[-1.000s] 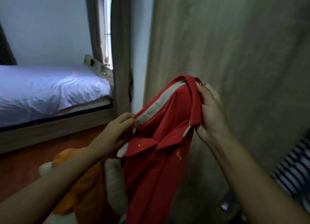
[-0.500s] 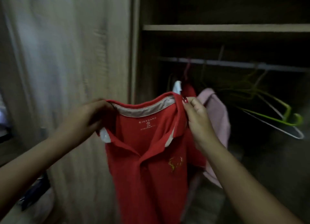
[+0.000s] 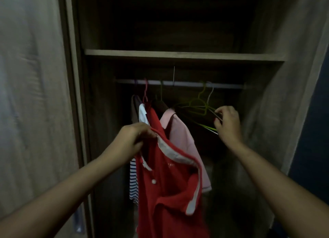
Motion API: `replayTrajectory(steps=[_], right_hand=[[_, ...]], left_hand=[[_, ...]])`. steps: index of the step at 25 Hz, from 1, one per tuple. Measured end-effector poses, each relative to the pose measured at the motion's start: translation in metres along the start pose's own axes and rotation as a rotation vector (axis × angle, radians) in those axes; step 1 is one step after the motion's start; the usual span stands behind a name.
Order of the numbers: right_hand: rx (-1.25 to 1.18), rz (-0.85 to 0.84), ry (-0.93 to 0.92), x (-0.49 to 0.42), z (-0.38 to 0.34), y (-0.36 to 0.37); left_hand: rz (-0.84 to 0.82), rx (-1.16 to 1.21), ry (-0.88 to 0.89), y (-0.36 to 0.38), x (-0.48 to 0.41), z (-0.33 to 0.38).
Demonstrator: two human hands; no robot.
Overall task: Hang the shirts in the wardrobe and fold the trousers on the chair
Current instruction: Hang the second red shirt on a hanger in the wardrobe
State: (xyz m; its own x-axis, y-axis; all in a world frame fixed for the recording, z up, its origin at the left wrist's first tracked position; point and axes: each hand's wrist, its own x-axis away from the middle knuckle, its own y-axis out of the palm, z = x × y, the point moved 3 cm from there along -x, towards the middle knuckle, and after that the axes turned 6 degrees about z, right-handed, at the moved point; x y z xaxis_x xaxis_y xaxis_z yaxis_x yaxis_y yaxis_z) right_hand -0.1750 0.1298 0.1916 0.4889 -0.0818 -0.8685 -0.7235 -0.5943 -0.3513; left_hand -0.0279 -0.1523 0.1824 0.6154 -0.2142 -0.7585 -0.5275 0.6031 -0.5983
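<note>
Wooden wardrobe, pink shirt hanging inside

Legible text, item by item: none. Red shirt, gripped at the collar by my left hand: faint mark inside the neck, too blurred to read. Green hanger, pinched by my right hand: nothing readable.

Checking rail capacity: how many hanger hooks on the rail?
5: purple hook, pink hook, green hook at left; yellow-green hook, white hook at right. More may be hidden.
</note>
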Motion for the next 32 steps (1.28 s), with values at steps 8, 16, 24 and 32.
replayTrajectory(steps=[8, 16, 24, 32], right_hand=[[0.281, -0.215, 0.145, -0.026, 0.029, 0.046], [-0.192, -0.020, 0.385, -0.006, 0.006, 0.068], [-0.338, 0.102, 0.355, 0.045, 0.002, 0.067], [-0.694, 0.063, 0.535, 0.144, -0.001, 0.045]], left_hand=[[-0.094, -0.050, -0.050, 0.004, 0.008, -0.008], [-0.104, -0.110, -0.127, -0.016, 0.012, -0.028], [-0.100, -0.072, -0.180, -0.025, 0.014, -0.043], [-0.161, 0.040, -0.269, -0.003, 0.016, -0.039]])
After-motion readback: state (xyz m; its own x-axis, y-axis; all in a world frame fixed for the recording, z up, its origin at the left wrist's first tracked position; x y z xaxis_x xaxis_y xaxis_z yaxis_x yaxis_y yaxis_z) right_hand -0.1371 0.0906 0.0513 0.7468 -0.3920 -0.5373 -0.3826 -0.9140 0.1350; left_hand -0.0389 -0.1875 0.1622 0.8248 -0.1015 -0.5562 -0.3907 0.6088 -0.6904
